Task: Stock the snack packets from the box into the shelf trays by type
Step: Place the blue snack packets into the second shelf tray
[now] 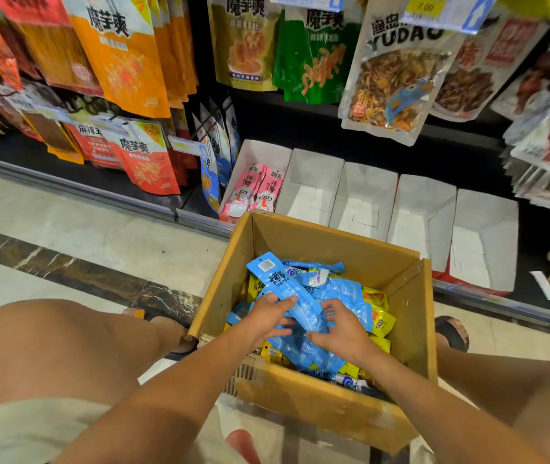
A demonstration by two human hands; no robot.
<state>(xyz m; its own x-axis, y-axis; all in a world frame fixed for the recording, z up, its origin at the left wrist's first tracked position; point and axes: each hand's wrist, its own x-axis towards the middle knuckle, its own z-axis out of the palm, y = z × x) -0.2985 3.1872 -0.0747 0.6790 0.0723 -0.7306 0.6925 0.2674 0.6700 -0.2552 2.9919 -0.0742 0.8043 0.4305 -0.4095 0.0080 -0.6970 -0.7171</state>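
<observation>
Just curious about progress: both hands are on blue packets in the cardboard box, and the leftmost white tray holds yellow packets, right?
Not yellow: the head view shows pink packets in the leftmost white tray. Left hand and right hand are on blue packets.

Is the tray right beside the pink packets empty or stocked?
Empty: the white tray beside the pink packets shows only bare floor and walls.

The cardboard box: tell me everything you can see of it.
The cardboard box is brown corrugated board, open-topped, its near edge scuffed with dark print. It sits between the person's knees, before the white shelf trays. Inside, blue packets lie heaped over yellow packets; the left hand and right hand grip blue ones.
</observation>
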